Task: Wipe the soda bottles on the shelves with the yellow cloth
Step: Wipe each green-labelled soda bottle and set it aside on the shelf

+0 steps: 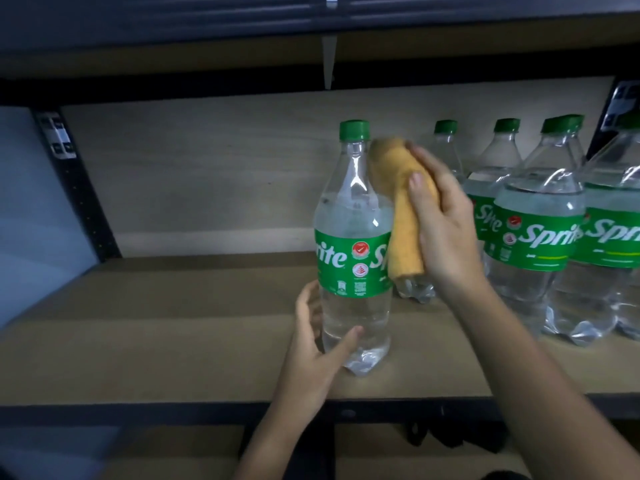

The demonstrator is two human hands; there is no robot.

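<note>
A clear Sprite bottle (353, 237) with a green cap and green label stands upright on the wooden shelf (173, 341), apart from the others. My left hand (318, 344) grips its lower part, thumb in front and fingers behind. My right hand (443, 220) holds a folded yellow cloth (401, 209) pressed against the bottle's right shoulder and upper side. Several more Sprite bottles (533, 230) stand grouped at the right; one of them is partly hidden behind the cloth and my right hand.
The shelf's back panel (207, 174) is pale wood. A black upright post (76, 181) runs down the left side, another at the far right. The shelf above (173, 60) hangs low overhead. Below the front rail (173, 414) lies a lower shelf level.
</note>
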